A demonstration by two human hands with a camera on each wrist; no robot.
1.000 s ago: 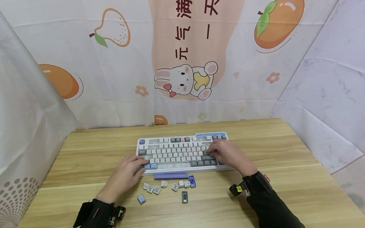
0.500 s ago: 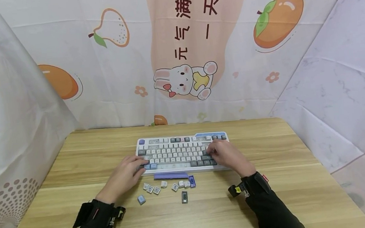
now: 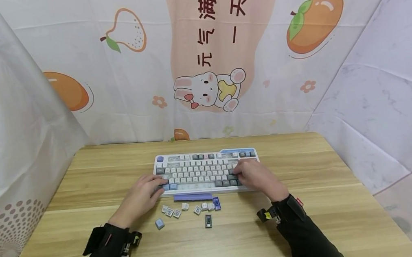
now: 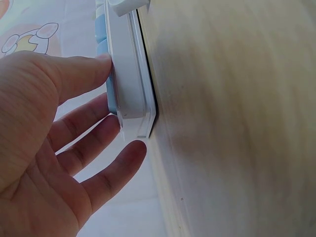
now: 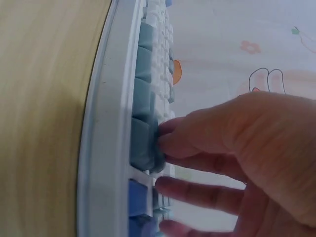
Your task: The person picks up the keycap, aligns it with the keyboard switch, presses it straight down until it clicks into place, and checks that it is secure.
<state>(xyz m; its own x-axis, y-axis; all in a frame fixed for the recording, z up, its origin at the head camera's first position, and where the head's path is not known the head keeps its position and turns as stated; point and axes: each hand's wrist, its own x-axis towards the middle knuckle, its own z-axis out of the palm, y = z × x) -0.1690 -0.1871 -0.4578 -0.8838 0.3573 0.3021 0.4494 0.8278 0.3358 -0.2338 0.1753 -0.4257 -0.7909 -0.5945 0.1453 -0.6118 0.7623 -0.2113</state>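
A white keyboard (image 3: 195, 192) with white, grey and light blue keycaps lies near the middle of the table. My left hand (image 3: 142, 195) rests at its left end. In the left wrist view the thumb touches the front edge by the blue keycaps (image 4: 101, 28), while the loosely spread fingers lie along the keyboard's end. At the right side, my right hand (image 3: 256, 176) has thumb and index finger together on a dark grey keycap (image 5: 156, 155), pinching it; the other fingers hover over nearby keys. Part of the keyboard's right end is hidden under this hand.
In front of the keyboard lie a long purple bar-shaped keycap (image 3: 193, 197), several loose white keycaps (image 3: 185, 206), a purple keycap (image 3: 217, 203), a dark grey keycap (image 3: 208, 221) and a light blue one (image 3: 159, 224). A printed curtain (image 3: 114, 91) hangs behind the table.
My right hand and wrist have shifted very slightly left and turned a little over the same grey keys. My left hand, the keyboard and the loose keycaps stay in place.
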